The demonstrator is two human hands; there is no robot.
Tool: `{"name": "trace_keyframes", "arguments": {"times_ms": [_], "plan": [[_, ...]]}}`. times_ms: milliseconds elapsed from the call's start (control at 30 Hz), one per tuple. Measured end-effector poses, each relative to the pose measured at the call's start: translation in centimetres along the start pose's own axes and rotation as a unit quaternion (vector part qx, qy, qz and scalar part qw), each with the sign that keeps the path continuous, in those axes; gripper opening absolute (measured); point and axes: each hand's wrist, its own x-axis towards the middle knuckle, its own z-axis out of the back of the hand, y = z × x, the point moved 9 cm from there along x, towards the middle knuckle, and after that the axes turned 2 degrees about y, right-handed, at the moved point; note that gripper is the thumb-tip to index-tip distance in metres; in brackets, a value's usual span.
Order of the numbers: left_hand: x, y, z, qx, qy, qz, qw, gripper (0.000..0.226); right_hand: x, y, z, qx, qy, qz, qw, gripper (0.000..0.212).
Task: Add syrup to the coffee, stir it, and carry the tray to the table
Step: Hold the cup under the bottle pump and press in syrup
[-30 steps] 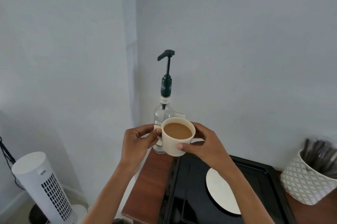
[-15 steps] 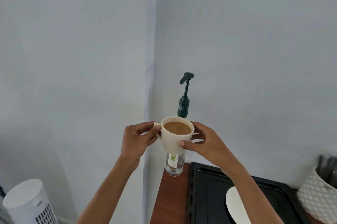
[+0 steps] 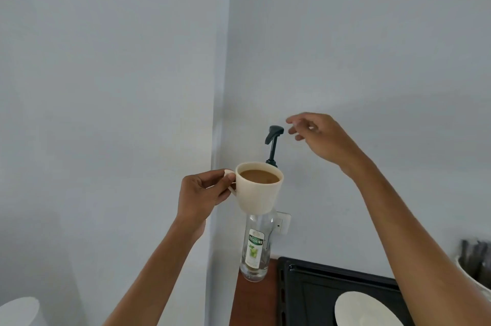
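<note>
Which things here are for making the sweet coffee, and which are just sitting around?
For the job: coffee cup, syrup bottle, its pump, black tray, saucer.

Just there: patterned pot of utensils, wall socket, white fan top.

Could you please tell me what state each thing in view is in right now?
Cup: held aloft by its handle, upright, holding coffee.
Left hand: gripping the cup's handle.
Right hand: open, beside the pump head, not touching.
Pump: raised, unpressed.
Syrup bottle: upright, nearly empty.
</note>
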Motion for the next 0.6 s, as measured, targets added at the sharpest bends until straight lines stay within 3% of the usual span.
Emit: {"name": "trace_keyframes", "arguments": {"times_ms": [167, 333, 467, 600], "plan": [[0.9, -0.8, -0.6, -0.007, 0.008, -0.008, 1.0, 0.022, 4.1, 1.8, -3.2, -0.047, 0.077, -0.042, 0.995, 0.052], [1.4, -1.3, -1.2, -0.009, 0.014, -0.004, 1.0, 0.018, 5.9, 2.3, -6.1, -0.066, 0.162, -0.07, 0.982, 0.059], [1.6, -1.6, -1.5, -0.02, 0.024, -0.004, 1.0, 0.02, 5.7, 1.8, -8.0, -0.062, 0.241, -0.102, 0.963, 0.06], [1.8, -1.9, -1.6, -0.017, 0.033, -0.007, 0.999, 0.014, 5.5, 1.5, -8.4, -0.065, 0.253, -0.102, 0.96, 0.042]]}}
